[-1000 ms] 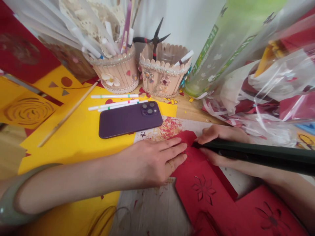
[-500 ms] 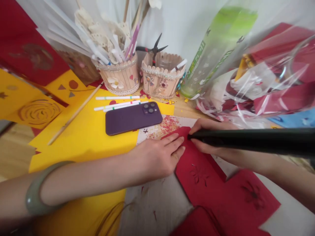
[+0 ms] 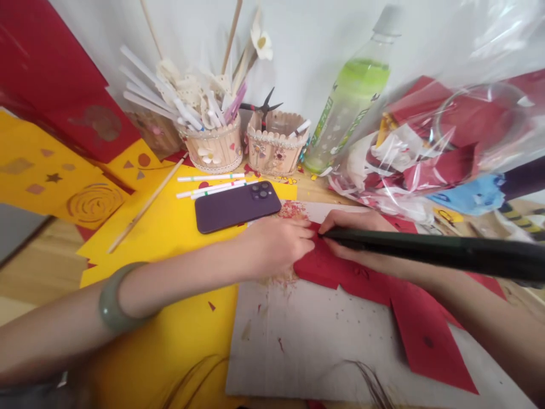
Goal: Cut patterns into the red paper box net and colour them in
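A sheet of red paper (image 3: pixel 366 281) with small cut-out shapes lies over a grey board (image 3: pixel 298 335), with a folded or angled flap toward the lower right. My left hand (image 3: pixel 283 244) bears on the paper's left end, its fingers bent and close together; its thumb is hidden. A black pen-shaped tool (image 3: pixel 409 244) is pinched in my right hand (image 3: pixel 353 221), its tip touching the red paper just beside my left fingertips. Whether that tip is a blade or a nib cannot be seen.
A purple phone (image 3: pixel 230 210) lies on yellow paper (image 3: pixel 179 329) near white marker pens (image 3: pixel 208 179) and a wooden stick (image 3: pixel 145 207). Behind stand two decorated pots (image 3: pixel 213 153) and a green-labelled bottle (image 3: pixel 349 108). A clear bag of scraps (image 3: pixel 426 147) sits at the right.
The red paper has turned, its lower part swinging away from me and baring more of the grey board. My left fingers are more bent than before. The tool stays in my right hand.
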Tool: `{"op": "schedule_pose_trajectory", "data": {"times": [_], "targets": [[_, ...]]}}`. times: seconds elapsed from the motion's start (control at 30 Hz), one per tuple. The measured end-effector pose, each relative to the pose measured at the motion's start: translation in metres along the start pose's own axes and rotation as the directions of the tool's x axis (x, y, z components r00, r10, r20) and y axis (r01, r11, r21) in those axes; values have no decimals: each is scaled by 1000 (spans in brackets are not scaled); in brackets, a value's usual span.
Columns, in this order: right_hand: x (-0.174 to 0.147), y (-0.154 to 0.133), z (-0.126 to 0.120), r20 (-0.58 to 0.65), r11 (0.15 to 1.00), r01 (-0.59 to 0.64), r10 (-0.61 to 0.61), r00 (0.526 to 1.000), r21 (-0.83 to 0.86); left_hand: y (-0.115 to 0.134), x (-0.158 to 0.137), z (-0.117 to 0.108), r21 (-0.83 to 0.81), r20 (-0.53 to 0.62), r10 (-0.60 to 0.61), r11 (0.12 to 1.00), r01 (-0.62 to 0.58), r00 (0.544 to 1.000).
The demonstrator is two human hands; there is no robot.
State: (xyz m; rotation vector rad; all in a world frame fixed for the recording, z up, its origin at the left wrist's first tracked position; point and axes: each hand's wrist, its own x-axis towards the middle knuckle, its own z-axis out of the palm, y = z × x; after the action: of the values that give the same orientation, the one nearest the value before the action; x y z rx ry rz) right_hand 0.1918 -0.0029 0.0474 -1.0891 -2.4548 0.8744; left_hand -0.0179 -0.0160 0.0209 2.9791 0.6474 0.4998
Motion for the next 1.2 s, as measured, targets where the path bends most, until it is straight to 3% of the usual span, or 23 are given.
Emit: {"op": "schedule_pose_trajectory", "data": {"times": [0.3,0.57,0.83,1.2], "targets": [[-16,15,23,-231,999,-18,9,973,-38,-12,-5,16,59,-53,103,993,-100,993],[-16,19,24,-240,1000,-28,24,971,-14,-14,-10,18,64,18,89,994,-90,996],[-18,21,27,-259,998,-35,22,966,-45,-13,-9,14,20,-61,84,996,-83,995],[-15,17,29,-310,992,10,-49,949,-126,-10,-10,23,82,-87,97,993,-89,992]]}}
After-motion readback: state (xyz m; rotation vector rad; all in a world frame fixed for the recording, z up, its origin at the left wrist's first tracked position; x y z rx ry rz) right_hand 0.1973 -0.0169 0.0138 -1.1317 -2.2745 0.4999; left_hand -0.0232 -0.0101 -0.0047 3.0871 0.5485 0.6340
